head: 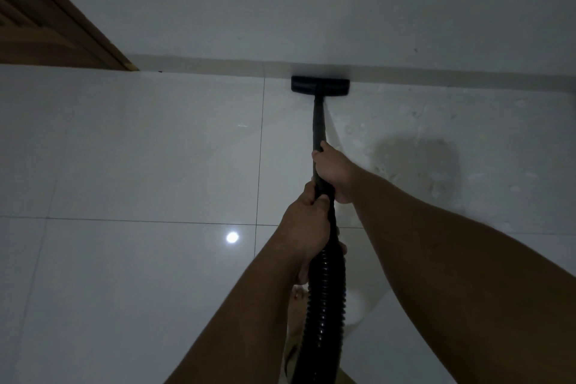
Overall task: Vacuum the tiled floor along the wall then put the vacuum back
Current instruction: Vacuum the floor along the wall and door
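Note:
The black floor nozzle (320,86) of the vacuum lies flat on the white tiled floor (140,150), its far edge against the pale skirting (218,65) at the foot of the wall. A black wand (318,121) runs from it straight back to me. My right hand (333,170) grips the wand higher up, and my left hand (307,218) grips it just behind, where the ribbed black hose (324,296) begins. The hose drops out of view at the bottom; the vacuum body is not in view.
A brown wooden door frame (62,25) stands at the far left where the wall ends. The tiles to the right (436,146) look dusty and speckled, with a dark shadow patch. A lamp reflection (232,237) shines on the floor. My foot (297,293) shows under my left arm.

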